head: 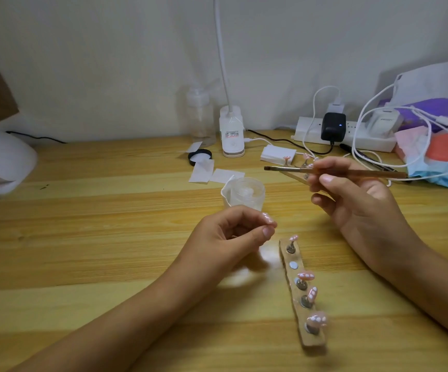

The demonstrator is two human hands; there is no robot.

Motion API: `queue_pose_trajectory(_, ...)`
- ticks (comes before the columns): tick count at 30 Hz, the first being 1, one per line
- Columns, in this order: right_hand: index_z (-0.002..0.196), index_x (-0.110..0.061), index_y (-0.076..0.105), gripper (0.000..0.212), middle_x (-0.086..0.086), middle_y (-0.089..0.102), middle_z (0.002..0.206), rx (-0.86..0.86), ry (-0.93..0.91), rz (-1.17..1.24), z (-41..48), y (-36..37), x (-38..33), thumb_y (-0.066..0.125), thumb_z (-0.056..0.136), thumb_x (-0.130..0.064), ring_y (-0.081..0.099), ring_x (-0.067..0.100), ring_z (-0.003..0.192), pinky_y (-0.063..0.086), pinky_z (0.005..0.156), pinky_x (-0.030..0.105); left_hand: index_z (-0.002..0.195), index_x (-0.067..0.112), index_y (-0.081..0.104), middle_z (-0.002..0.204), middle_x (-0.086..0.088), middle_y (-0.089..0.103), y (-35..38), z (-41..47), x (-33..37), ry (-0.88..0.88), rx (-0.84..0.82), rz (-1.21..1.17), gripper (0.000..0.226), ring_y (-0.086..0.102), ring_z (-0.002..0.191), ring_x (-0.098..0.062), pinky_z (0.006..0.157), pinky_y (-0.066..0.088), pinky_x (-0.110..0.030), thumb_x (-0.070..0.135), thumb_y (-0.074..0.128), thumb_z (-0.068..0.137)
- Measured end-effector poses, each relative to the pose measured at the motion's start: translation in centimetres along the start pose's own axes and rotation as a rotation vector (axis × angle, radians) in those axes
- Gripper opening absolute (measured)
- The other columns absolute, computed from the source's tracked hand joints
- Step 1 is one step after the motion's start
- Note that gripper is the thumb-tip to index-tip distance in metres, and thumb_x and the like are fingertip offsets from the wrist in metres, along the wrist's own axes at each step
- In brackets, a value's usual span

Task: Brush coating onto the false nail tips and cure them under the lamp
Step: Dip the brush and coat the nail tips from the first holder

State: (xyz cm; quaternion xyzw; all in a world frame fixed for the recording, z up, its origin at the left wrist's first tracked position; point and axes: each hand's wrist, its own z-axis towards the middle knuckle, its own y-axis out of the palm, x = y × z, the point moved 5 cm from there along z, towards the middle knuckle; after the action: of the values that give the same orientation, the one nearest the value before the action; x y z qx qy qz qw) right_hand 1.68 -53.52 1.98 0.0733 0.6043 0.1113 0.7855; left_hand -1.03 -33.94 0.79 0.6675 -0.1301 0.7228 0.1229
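One false nail tip (267, 218) is being pinched by fingers (268, 232) of the left hand (233, 234); the right hand (357, 202) is gripping the brush (370, 173) crosswise, bristles pointing left beyond it.

Your left grip (225, 237) hovers at centre with its fingers curled, thumb and forefinger pinching a nail tip (267, 218), and its bare forearm (123, 318) runs in from the lower left. Your right grip (357, 202) sits higher and to the right, palm turned toward you. Its thumb and fingertips pinch the brush (338, 171) level, forearm entering from the right edge.
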Motion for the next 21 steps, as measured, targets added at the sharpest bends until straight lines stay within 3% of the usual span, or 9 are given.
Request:
queue_pose_trajectory(2,0.096,-0.017,0.069,0.015,0.000,0.067,0.085,0.022,0.025,0.061,0.11,-0.08,0.07,0.063,0.082,-0.015,0.064,0.008,0.081,0.053,0.068,0.019,0.082,0.033,0.075,0.092,-0.009,0.074,-0.05,-0.05,-0.03,0.000,0.003,0.006,0.009,0.060,0.076,-0.010,0.072,0.048,-0.027,0.032,0.074,0.073)
queue_pose_trajectory(4,0.087,-0.016,0.067,0.010,-0.001,0.065,0.077,0.048,0.066,0.150,0.17,-0.13,0.22,0.058,0.084,-0.013,0.062,0.008,0.072,0.053,0.065,0.019,0.083,0.033,0.074,0.085,0.001,0.072,-0.07,0.01,-0.03,0.009,-0.005,-0.016,0.010,0.061,0.074,-0.007,0.067,0.050,-0.019,0.029,0.074,0.074)
queue_pose_trajectory(8,0.079,-0.014,0.061,0.015,0.001,0.057,0.071,0.011,0.089,0.155,0.00,0.15,0.27,0.049,0.087,-0.008,0.056,0.009,0.064,0.051,0.060,0.020,0.080,0.034,0.072,0.075,0.009,0.067,-0.03,0.06,-0.14,0.022,-0.012,0.005,0.013,0.058,0.067,-0.006,0.061,0.047,-0.018,0.021,0.075,0.078)
queue_pose_trajectory(17,0.069,-0.021,0.066,0.023,0.002,0.055,0.068,-0.072,0.093,0.095,0.10,0.41,0.48,0.048,0.078,-0.012,0.054,0.010,0.060,0.050,0.059,0.021,0.085,0.030,0.074,0.098,0.008,0.076,-0.03,-0.11,-0.04,0.002,-0.014,0.051,0.009,0.058,0.081,-0.006,0.069,0.045,-0.028,0.021,0.072,0.086)
queue_pose_trajectory(21,0.071,-0.021,0.066,0.021,0.002,0.056,0.069,-0.100,0.092,0.077,0.09,0.59,0.57,0.049,0.079,-0.012,0.055,0.011,0.062,0.050,0.059,0.022,0.081,0.031,0.075,0.095,0.001,0.075,-0.08,-0.03,0.01,0.009,0.009,0.049,0.013,0.057,0.076,-0.005,0.068,0.047,-0.020,0.018,0.073,0.085)
